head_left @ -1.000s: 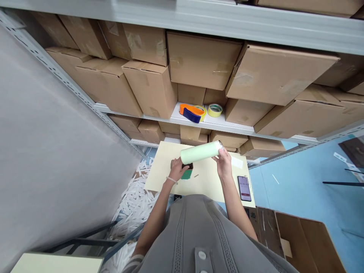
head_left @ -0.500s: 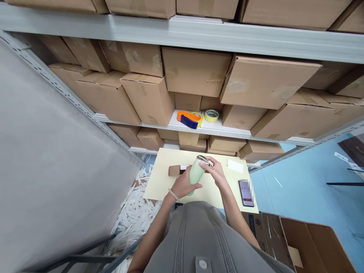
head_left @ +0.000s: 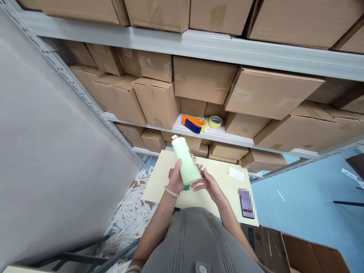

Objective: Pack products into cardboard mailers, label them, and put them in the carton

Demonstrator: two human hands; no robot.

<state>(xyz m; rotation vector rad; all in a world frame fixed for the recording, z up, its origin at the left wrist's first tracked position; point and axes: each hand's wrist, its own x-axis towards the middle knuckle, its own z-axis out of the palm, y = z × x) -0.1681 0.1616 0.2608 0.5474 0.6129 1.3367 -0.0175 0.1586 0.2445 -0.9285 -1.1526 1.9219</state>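
A pale green bottle (head_left: pixel 186 161) is held up above the cream tabletop (head_left: pixel 159 185), tilted with its capped end pointing up and away to the left. My left hand (head_left: pixel 176 178) is wrapped around its lower left side. My right hand (head_left: pixel 210 185) is beside the bottle's base, fingers apart; whether a fingertip touches it I cannot tell. A small dark mark shows on the bottle's right side. Behind my left hand, a small brown carton (head_left: pixel 171 173) is mostly hidden. A bit of green (head_left: pixel 186 187) shows under the base.
A phone (head_left: pixel 246 204) and a white card (head_left: pixel 236 174) lie on the table's right side. On the shelf ahead sit an orange and blue tape dispenser (head_left: pixel 193 124) and a tape roll (head_left: pixel 215 121) among cardboard boxes (head_left: pixel 204 79). An open carton (head_left: pixel 313 254) stands lower right.
The bottle has been raised and turned, its top swinging from upper right to upper left. My right hand has left the cap end and moved down to the base. The view has shifted slightly.
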